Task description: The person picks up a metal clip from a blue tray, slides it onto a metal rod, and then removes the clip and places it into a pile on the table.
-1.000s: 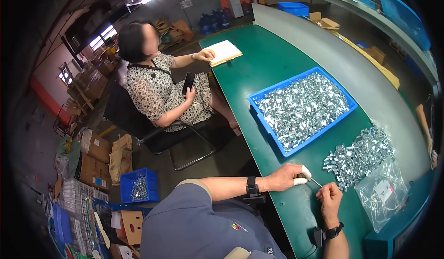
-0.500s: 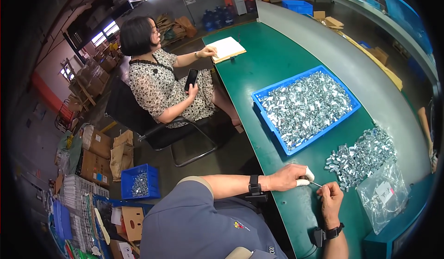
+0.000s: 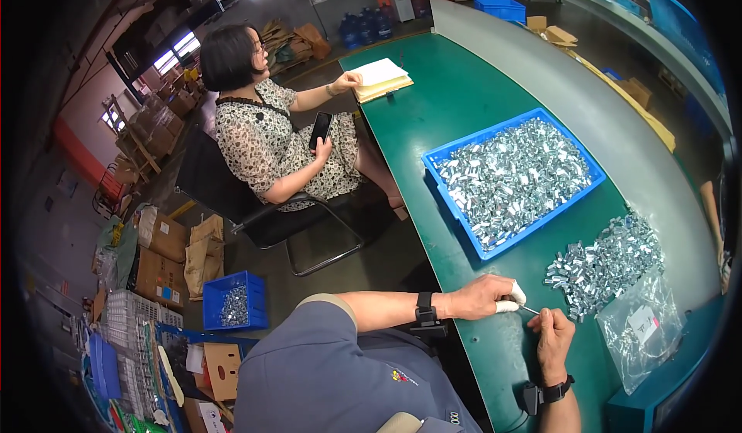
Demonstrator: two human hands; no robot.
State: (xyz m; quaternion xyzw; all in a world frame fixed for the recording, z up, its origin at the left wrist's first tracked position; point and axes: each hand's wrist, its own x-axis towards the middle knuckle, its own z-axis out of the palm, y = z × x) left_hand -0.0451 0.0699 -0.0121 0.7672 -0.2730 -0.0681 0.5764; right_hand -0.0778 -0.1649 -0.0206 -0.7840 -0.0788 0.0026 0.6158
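Observation:
My left hand (image 3: 483, 297) is closed in a pinch above the green table, with white covers on its thumb and a finger. What its fingertips hold, if anything, is too small to make out. My right hand (image 3: 553, 342) pinches a thin metal rod (image 3: 529, 310), whose far end reaches the left fingertips. Just beyond my hands lies a loose heap of small shiny metal parts (image 3: 610, 263). A blue tray (image 3: 473, 236) filled with the same kind of parts stands farther off on the table. Both wrists wear black straps.
A clear plastic bag (image 3: 641, 332) with a label lies right of my right hand. Across the table's left edge a seated person (image 3: 255, 124) holds a phone (image 3: 321, 129) and touches papers on a clipboard (image 3: 384, 90). On the floor stands a blue bin (image 3: 259, 303) with metal parts.
The seated person's hand has lifted the upper sheets on the clipboard, baring yellowish paper beneath. My hands keep nearly the same pose around the rod.

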